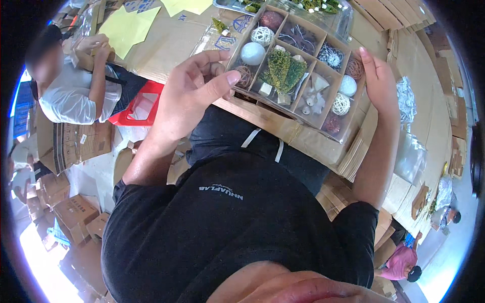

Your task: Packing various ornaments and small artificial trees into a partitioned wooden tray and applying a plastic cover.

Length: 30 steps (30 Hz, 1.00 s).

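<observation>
- L hand point(189, 96) clamps the near-left corner of a compartmented cardboard tray point(298, 65); thumb lies over the rim, fingers curl under. Grip closed on the tray.
- R hand point(379, 83) presses flat against the tray's right edge, fingers straight and pointing up, palm to the wall. Grip is a steadying hold on the tray, not a wrap-around.
- Tray sits between the two grips, tilted, held over the cardboard-covered desk point(166, 45) in front of the torso.
- Just right of the L thumb: a white foam ball point(252, 53), w/ a white woven ball point(262, 35) above it and a brown wicker ball point(245, 77) right at the thumb tip.
- Centre compartment, midway between grips: two green bottle-brush trees point(283, 68) on small wood blocks.
- Near the R palm: a pale ball point(347, 86), a white wicker ball point(341, 103) below it, a brown wicker ball point(355, 68) by the R fingers.
- Far side from both grips: a dark red glitter ball point(273, 20) in the top corner.
- Beyond the L grip: yellow paper sheets point(129, 28) on the desk; another person in a white shirt point(70, 96) sits well apart on the left.
- Past the R grip: clear plastic bags point(406, 98) on the cardboard.
</observation>
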Motion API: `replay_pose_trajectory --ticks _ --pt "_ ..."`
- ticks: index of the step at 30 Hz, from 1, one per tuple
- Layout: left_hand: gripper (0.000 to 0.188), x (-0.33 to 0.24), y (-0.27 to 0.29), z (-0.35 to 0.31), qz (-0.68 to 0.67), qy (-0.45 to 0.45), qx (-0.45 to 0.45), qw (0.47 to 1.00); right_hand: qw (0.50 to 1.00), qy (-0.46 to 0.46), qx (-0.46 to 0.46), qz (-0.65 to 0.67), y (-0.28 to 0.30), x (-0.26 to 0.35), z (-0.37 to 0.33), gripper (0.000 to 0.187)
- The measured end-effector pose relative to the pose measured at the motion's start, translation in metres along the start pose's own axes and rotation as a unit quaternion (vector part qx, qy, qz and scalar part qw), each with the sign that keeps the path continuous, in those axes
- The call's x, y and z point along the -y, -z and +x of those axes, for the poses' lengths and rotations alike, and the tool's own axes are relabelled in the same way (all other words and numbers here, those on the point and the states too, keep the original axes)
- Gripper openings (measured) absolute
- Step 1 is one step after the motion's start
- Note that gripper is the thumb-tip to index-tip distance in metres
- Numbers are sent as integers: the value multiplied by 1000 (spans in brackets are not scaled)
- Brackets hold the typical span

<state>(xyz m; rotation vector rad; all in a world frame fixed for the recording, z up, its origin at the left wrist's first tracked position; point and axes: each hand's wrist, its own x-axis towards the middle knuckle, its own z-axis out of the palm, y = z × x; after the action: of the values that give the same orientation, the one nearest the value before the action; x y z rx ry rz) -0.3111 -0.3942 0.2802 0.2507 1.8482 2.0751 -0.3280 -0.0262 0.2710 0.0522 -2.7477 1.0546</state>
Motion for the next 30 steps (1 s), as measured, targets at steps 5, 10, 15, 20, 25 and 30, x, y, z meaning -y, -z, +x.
replay_pose_trajectory --ticks 5,10,15,20,25,30 --pt "57 -9 1 -4 -1 8 -6 1000 1000 -4 -1 -16 3 3 -1 51" --pt "62 -10 -6 -16 -27 9 -76 997 999 -10 21 -35 -1 14 -1 50" --pt "61 4 -13 -22 -136 3 -97 986 999 -21 17 -40 1 14 -3 48" --pt "60 20 -18 -25 -199 -38 -120 972 999 15 20 -29 0 8 0 47" --pt "60 8 -13 -26 -159 -11 -101 982 999 21 27 5 2 10 -3 46" --pt "56 7 -2 -21 -88 31 -58 994 999 28 31 -6 1 8 -2 45"
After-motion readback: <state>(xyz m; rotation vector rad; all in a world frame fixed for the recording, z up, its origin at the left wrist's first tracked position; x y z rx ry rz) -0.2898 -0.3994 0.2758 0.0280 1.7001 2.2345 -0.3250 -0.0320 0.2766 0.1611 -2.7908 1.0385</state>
